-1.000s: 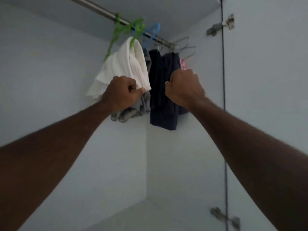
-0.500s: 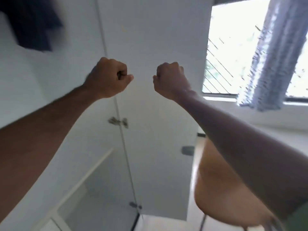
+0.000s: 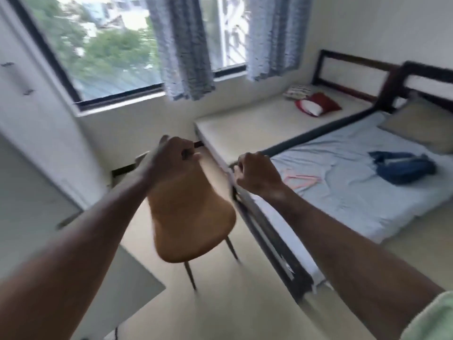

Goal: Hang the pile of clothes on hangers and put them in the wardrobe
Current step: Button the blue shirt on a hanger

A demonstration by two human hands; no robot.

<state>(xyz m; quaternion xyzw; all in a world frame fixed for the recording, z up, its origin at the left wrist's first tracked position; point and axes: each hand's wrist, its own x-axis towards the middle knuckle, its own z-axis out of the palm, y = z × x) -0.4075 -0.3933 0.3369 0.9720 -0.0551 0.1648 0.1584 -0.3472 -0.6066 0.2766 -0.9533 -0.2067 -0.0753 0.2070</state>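
left hand fist-curled, right hand fist-curled, both holding nothing

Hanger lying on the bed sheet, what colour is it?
Pink: the hanger on the light blue bed sheet, head view.

Tan chair, dark-blue garment on pale-blue sheet (pink hanger).

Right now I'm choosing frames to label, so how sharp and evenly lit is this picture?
Head view: motion blur smears the chair, curtains and both hands, left and right; daylight from the window is bright but not blown out; wide-angle bending curves the bed frame; the blue clothes and pink hanger are soft yet recognisable.
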